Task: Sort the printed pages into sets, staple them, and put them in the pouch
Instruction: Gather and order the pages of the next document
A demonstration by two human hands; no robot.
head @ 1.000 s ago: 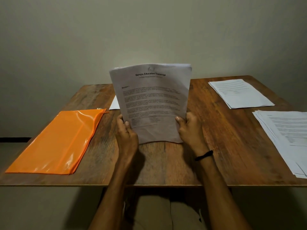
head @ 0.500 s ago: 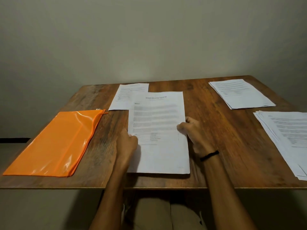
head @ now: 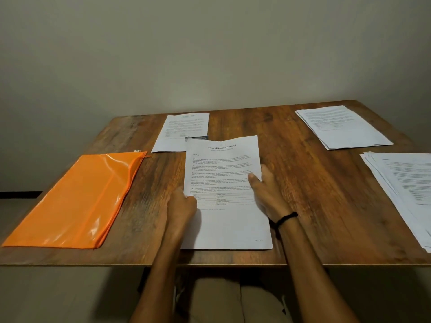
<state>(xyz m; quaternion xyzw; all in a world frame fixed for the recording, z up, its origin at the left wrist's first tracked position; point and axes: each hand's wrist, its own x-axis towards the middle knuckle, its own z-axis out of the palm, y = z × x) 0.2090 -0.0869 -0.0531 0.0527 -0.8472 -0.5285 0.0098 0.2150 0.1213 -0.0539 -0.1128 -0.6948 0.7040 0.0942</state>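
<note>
Set (head: 226,220) lies flat at front centre of table (head: 303,183). Heading reads "Sample Education Transcript", below it "Section 1"; body text too small to read. Left hand (head: 183,206) grips the left edge, thumb on top. Right hand (head: 268,194) pinches the right edge, thumb on the page; black band (head: 285,219) on that wrist. Bluish object (head: 198,138) partly hidden behind set's far edge. Orange pouch (head: 77,201) flat at left, apart from set. Other papers: far sheet (head: 184,129), far-right pile (head: 342,127), right pile (head: 405,190)
</note>
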